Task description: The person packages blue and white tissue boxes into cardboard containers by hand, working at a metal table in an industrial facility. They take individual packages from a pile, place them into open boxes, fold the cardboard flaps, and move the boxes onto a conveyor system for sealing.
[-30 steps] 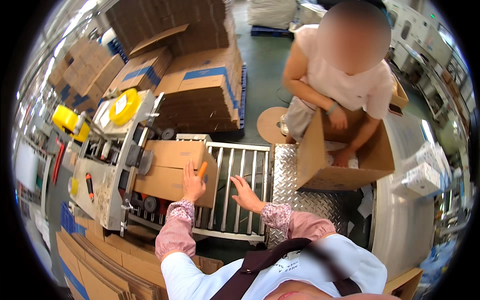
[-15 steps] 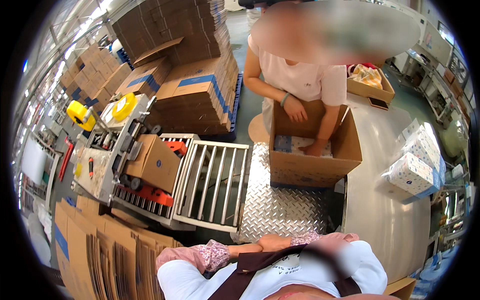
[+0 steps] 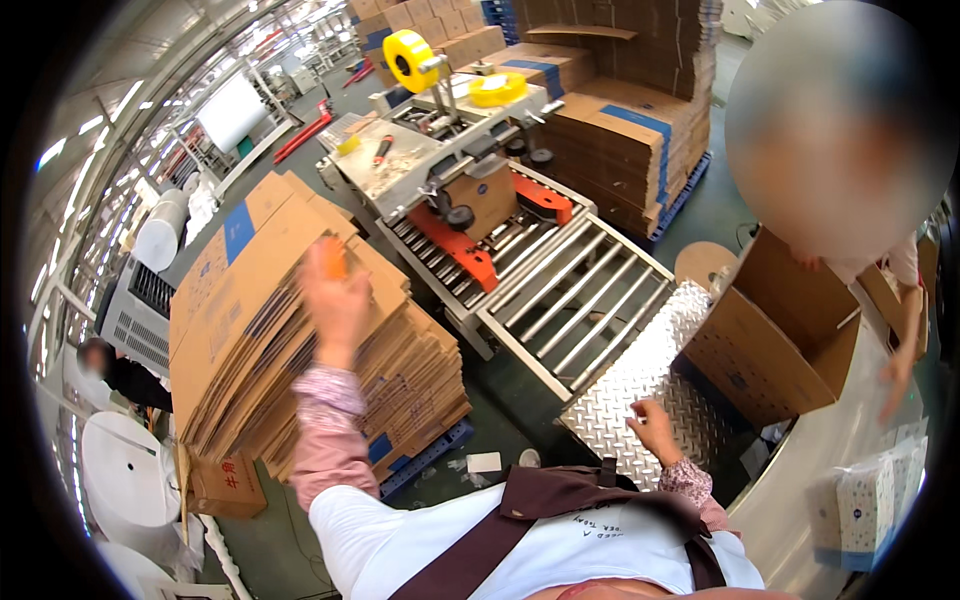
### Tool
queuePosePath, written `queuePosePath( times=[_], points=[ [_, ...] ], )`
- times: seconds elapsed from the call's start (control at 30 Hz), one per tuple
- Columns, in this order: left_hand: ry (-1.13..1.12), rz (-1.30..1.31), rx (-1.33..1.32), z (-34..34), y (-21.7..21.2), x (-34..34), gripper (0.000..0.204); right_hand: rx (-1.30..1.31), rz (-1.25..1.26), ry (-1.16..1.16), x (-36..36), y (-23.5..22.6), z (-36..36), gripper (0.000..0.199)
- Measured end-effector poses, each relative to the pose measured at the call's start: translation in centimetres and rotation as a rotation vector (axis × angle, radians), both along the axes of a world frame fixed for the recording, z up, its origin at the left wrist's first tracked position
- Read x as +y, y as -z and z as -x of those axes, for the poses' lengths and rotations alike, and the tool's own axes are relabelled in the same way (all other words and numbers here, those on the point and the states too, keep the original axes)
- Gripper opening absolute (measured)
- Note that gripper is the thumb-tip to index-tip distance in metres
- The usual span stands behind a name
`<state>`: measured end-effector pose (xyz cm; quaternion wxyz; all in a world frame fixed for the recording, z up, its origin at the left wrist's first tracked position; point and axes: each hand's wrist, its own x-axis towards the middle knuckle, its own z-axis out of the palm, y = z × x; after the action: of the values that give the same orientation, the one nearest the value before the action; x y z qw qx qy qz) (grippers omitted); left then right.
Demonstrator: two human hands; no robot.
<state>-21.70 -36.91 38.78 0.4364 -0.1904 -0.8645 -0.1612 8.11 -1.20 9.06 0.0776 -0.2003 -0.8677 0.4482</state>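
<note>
My left hand reaches out over a tall stack of flattened cardboard cartons at the left. Its fingers are stretched and somewhat blurred, with a small orange patch at them that I cannot make out. Whether the fingers touch the cardboard is unclear. My right hand, fingers loosely bent and thumb apart, hangs empty above the diamond-patterned metal plate. Beyond it, to the right, an open carton stands tilted in view at the plate's edge.
Ahead, a roller conveyor leads to a carton-sealing machine with yellow tape rolls and a carton inside. More flattened cartons are piled behind. A co-worker's hand is over the metal table, near patterned packs.
The view has swung left. My hands, previously together in front of me, are apart, the left stretched toward the flattened cartons. The co-worker's hand has come out of the open carton.
</note>
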Motion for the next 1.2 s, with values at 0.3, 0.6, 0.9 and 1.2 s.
queuePosePath(
  times=[0.3, 0.6, 0.9, 1.2],
  points=[
    [0.078, 0.364, -0.125, -3.7, -1.5, -12.7, 0.039, 0.207, 0.180, -0.609, -10.8, -15.0, 18.5, 0.023],
    [0.551, 0.446, -0.433, -17.0, 11.8, -1.9, 0.053, 0.253, 0.624, -0.534, -8.3, -21.6, 18.6, 0.043],
    [0.949, 0.241, -0.296, -14.8, 12.5, 11.2, 0.062, 0.378, -0.112, 0.206, 14.0, -27.4, -18.3, 0.021],
    [0.958, 0.837, -0.591, -5.8, 2.8, 30.0, 0.067, 0.049, -1.214, 0.131, 11.9, -26.0, -11.3, 0.017]
  ],
)
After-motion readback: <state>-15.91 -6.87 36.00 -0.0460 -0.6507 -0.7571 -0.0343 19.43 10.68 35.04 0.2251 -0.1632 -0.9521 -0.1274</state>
